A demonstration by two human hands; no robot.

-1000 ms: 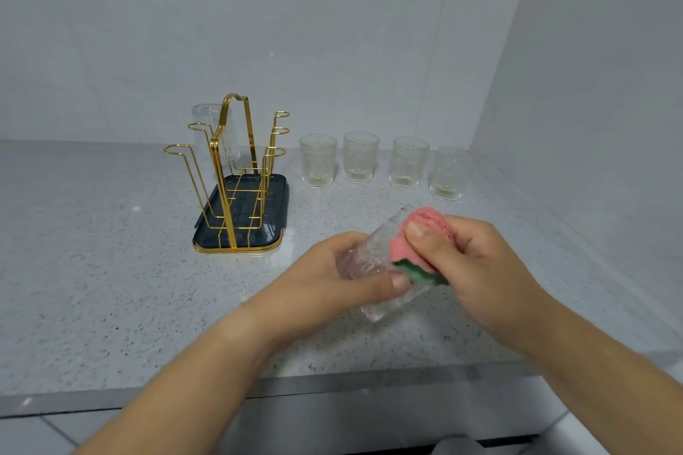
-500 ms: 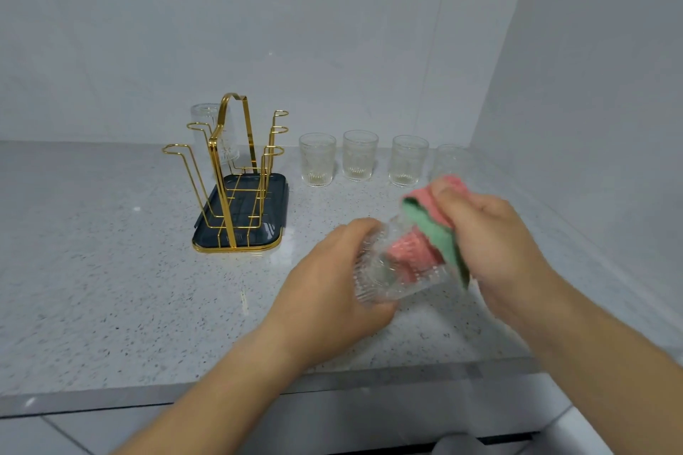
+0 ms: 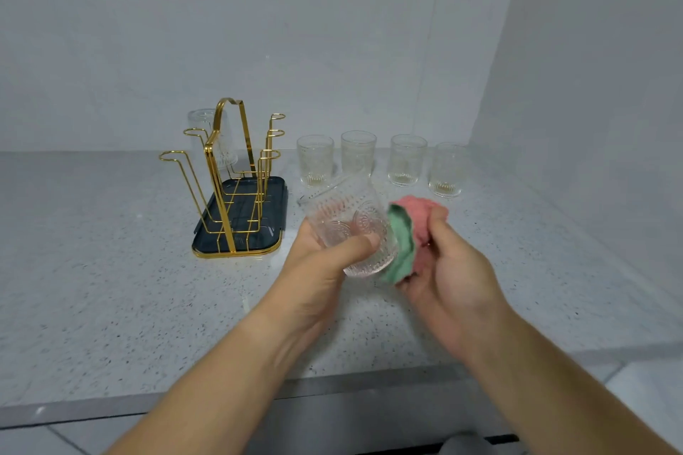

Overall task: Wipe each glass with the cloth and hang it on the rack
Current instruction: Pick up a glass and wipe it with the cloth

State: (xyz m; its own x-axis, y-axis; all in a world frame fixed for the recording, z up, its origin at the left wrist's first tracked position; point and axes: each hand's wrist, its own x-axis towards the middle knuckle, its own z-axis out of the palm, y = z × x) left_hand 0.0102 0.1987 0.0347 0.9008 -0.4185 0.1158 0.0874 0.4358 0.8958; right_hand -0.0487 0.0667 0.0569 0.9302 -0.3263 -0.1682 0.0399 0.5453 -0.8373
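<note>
Left hand (image 3: 325,270) grips the embossed glass (image 3: 351,229), right hand (image 3: 449,270) clutches the pink-green cloth (image 3: 410,233) — best to turn the glass steadily, cloth pressed against every ridge.

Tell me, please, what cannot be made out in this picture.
- Head view: the hung glass sits behind wires of the gold rack; its hook is unclear.
- The cloth in the right hand hides the right side of the held glass.
- Fingers of the left hand lie behind that glass.
- The bottom edge cuts off a grey object.

pink-green cloth (image 3: 414,233), embossed clear glass (image 3: 351,225), gold rack (image 3: 229,174)
</note>
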